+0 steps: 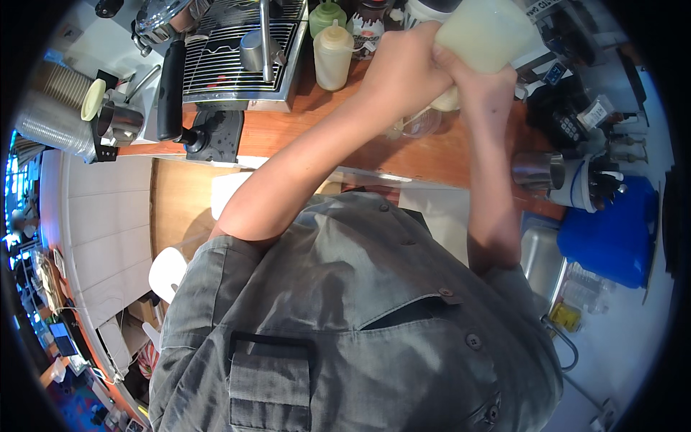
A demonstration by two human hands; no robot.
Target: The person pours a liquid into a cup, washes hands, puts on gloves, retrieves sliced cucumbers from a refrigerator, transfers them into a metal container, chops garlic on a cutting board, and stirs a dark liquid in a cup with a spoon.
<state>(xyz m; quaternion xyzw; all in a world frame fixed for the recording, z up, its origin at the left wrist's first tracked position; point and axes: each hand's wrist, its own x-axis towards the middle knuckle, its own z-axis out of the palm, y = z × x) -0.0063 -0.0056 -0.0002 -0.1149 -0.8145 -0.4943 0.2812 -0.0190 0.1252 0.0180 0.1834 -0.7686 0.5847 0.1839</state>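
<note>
Both my hands are together at the upper right of the head view, above the wooden counter point(367, 147). My right hand point(486, 90) is closed round a pale, translucent bottle point(486, 36), its broad end toward me. Against it, my left hand point(410, 65) is also closed on the bottle; its fingertips are hidden. A small pale part shows under the hands, but I cannot make out what it is. Just below them on the counter is a clear plastic cup point(421, 124), partly covered by my hands. Left of my hands stands a cream squeeze bottle point(333, 57).
An espresso machine's drip tray point(241, 54) with a small metal pitcher point(257, 50) is at upper left. A portafilter point(171, 93) rests near a black tamping mat point(216, 137). Stacked cups point(57, 129) stand far left; a metal cup point(538, 171) and blue container point(612, 230) stand right.
</note>
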